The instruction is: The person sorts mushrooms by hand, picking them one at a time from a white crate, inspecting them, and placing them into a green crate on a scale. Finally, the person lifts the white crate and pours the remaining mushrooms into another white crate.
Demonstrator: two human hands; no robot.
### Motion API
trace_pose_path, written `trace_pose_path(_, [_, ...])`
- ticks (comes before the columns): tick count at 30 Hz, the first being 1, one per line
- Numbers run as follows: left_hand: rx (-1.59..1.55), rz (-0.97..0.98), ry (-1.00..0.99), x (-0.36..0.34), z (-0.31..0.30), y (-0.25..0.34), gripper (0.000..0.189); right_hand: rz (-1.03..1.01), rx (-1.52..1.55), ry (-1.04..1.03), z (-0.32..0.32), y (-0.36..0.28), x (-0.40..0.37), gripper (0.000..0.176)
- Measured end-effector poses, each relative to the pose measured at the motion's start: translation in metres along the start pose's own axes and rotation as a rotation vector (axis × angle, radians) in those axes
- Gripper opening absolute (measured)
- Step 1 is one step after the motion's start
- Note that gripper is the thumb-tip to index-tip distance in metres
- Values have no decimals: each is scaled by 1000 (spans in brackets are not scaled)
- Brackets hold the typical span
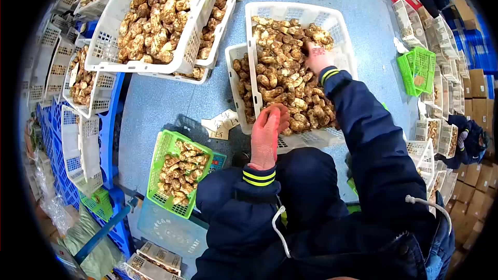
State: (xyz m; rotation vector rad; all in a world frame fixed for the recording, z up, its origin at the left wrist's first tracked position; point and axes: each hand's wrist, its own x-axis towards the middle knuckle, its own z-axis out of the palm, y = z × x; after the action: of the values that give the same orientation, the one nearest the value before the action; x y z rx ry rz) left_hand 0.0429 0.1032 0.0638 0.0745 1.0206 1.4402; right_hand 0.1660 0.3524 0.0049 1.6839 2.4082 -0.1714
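A white crate [292, 10] full of brown mushrooms [282, 78] sits in front of me on the blue floor. My left hand [266, 135], in a red glove, is at the crate's near edge with its fingers curled on a mushroom. My right hand [316, 57], also gloved, reaches into the far right of the pile with fingers down among the mushrooms; whether it grips one I cannot tell. A green basket [162, 151] partly filled with mushrooms stands to my left on a scale [218, 162].
Stacked white crates of mushrooms [155, 15] stand at the far left, beside blue pallets [52, 124]. Paper slips [223, 123] lie on the floor. At the right are small white baskets [433, 135], an empty green basket [417, 70], cardboard boxes and another person [469, 142].
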Motion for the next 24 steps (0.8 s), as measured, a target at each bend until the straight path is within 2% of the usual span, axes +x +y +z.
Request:
trace_pose_path(1, [-6,2,1,0,0,0,32,-2,-7,51,-4,10,-3,34])
trace_pose_path(2, [-11,10,-5,0,1,0,32,-90,27,234,-3,10,-1,32])
trace_pose_path(3, [-12,18,-11,0,2,0,32,-77,-5,213,-4,17,-4,32])
trace_pose_path(5, [-14,2,-23,0,4,-1,32,-278,76,220,-11,8,-6,35])
trace_pose_path(7, [-21,-9,-49,-1,6,-2,32,-373,66,268,2,-5,-8,41])
trace_pose_path(9, [-7,20,-53,-1,4,-3,33,-297,-42,109,18,-19,-6,39])
trace_pose_path(11, [1,-14,-3,0,1,-3,33,-227,49,198,30,-20,2,31])
trace_pose_path(13, [14,-18,4,-1,-3,-4,33,-232,278,114,30,-4,5,24])
trace_pose_path(14, [8,-6,4,-1,-1,-3,33,-283,315,29,21,4,4,21])
trace_pose_path(15, [0,12,4,-1,0,-1,32,-406,269,31,11,14,0,22])
trace_pose_path(17, [0,-20,30,-1,5,3,31,-373,311,-581,-22,27,-6,23])
trace_pose_path(18, [-3,-19,-9,0,5,1,31,-392,74,-581,-37,28,-12,27])
trace_pose_path(19, [-4,-19,-53,0,6,-1,31,-332,47,-623,-66,10,-26,26])
trace_pose_path(21, [-8,1,-74,-2,9,-1,32,-440,70,-206,-45,6,-14,30])
trace_pose_path(22, [-1,-17,-52,-2,9,-2,32,-290,106,-172,-32,-6,-6,26])
trace_pose_path(23, [7,-31,-25,-3,7,-1,32,-314,-29,-57,2,-8,8,27])
trace_pose_path(24, [11,-34,-9,-4,4,1,33,-260,-102,-34,15,-17,9,27])
